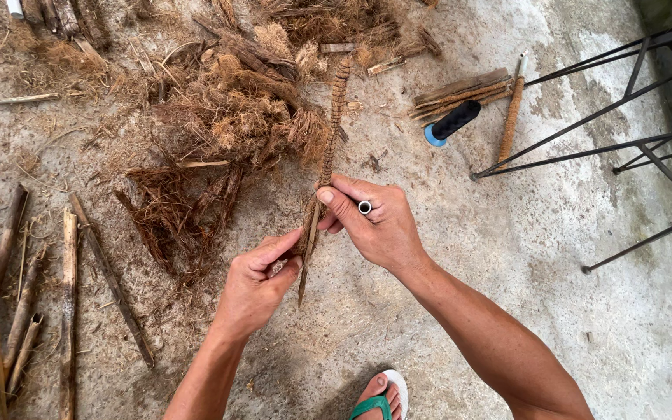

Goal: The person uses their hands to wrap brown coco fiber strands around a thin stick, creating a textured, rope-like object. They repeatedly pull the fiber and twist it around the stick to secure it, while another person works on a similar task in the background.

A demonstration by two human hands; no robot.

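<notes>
A long brown stick wrapped in coconut fibre (334, 117) runs from the fibre pile down to my hands. My right hand (375, 225), with a silver ring on one finger, pinches the stick near its lower part. My left hand (258, 284) grips the stick's thin pointed lower end just below. A heap of loose brown coconut fibre (227, 117) lies on the concrete floor beyond my hands.
Split wooden sticks (68, 295) lie at the left. A black spool with a blue end (451, 123), a bundle of thin sticks (460, 92) and a fibre-wrapped rod (511, 117) lie at upper right. A black metal frame (585, 148) stands right. My foot in a green sandal (379, 400) is at the bottom.
</notes>
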